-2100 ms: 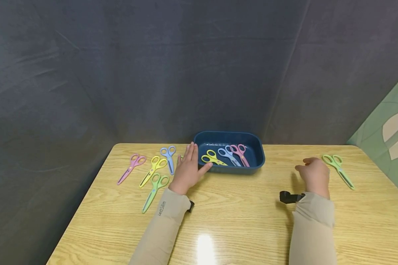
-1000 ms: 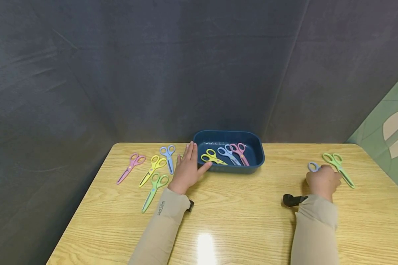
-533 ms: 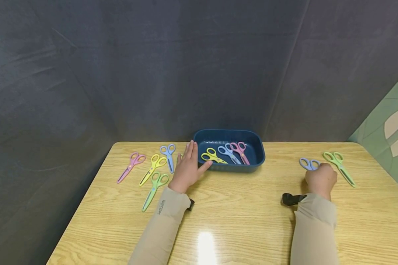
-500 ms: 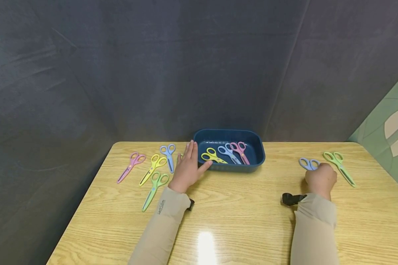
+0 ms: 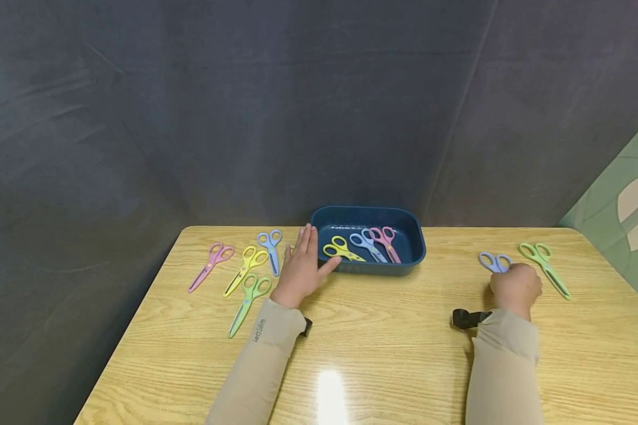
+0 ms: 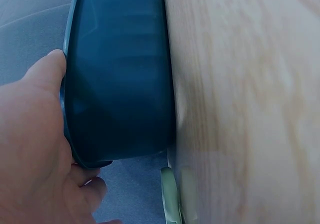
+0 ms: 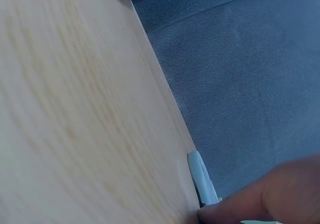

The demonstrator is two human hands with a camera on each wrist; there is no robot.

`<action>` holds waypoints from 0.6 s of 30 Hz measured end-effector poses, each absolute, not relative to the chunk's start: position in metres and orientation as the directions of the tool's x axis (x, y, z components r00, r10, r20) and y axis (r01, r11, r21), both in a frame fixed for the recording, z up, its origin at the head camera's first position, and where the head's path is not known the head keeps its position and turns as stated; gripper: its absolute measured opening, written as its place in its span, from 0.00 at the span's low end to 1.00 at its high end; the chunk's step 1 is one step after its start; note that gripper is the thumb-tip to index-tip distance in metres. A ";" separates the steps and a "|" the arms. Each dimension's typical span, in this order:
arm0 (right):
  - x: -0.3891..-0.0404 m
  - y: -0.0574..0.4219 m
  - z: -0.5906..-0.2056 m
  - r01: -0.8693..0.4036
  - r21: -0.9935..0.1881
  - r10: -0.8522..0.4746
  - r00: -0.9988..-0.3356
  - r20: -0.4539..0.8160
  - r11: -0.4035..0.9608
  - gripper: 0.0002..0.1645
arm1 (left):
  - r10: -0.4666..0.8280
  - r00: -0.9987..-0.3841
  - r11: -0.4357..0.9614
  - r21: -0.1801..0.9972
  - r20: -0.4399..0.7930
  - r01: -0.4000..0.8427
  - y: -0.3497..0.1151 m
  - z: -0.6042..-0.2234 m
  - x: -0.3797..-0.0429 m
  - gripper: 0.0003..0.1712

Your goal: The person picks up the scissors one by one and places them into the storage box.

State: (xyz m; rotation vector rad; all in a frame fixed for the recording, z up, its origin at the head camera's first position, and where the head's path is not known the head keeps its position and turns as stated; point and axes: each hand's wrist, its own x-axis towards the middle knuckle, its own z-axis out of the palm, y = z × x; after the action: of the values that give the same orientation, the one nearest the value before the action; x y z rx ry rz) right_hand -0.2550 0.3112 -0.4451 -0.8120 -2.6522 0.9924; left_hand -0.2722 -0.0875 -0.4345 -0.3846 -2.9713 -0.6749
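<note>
My left hand point(image 5: 299, 273) rests against the left end of a dark blue bin point(image 5: 377, 268), fingers straight along its side and thumb at the front rim. In the left wrist view the thumb touches the rim of the bin point(image 6: 120, 74). Yellow scissors point(image 5: 342, 250), blue scissors point(image 5: 368, 245) and pink scissors point(image 5: 384, 243) lie inside the bin. On the right, my right hand point(image 5: 516, 289) holds another pair of blue scissors point(image 5: 494, 262) by the blade end, which it hides. The right wrist view shows the thumb against these blue scissors point(image 7: 202, 179) at table level.
Left of the bin lie pink scissors point(image 5: 211, 267), yellow scissors point(image 5: 246, 270), blue scissors point(image 5: 269, 251) and green scissors point(image 5: 248, 304). Another green pair is mostly hidden behind the left hand. Green scissors point(image 5: 545, 269) lie right of the right hand. A dark curtain point(image 5: 319, 118) hangs behind the table point(image 5: 393, 348).
My right hand has moved right and down to the table beside the green scissors. The blue scissors have come into view there, their handles shifting slightly left. My left hand stays at the bin.
</note>
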 end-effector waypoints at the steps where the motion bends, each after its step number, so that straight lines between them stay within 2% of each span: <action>1: -0.255 0.311 -0.445 0.429 -0.662 0.562 -0.827 -0.013 0.615 0.25 | 0.226 -0.966 0.873 0.416 0.122 0.257 -0.087 -0.435 -0.272 0.54; 8: -0.255 0.308 -0.443 0.455 -0.717 0.594 -0.801 -0.071 0.528 0.28 | 0.223 -0.968 0.872 0.420 0.119 0.253 -0.087 -0.434 -0.272 0.54; 18: -0.254 0.304 -0.441 0.425 -0.756 0.593 -0.803 -0.061 0.498 0.29 | 0.225 -0.966 0.871 0.417 0.131 0.260 -0.088 -0.435 -0.272 0.54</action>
State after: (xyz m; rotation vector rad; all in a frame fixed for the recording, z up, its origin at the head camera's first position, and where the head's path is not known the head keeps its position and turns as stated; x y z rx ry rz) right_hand -0.2544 0.3042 -0.4410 -0.8739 -2.5337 1.1915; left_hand -0.2718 -0.0877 -0.4352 -0.3844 -2.9628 -0.6772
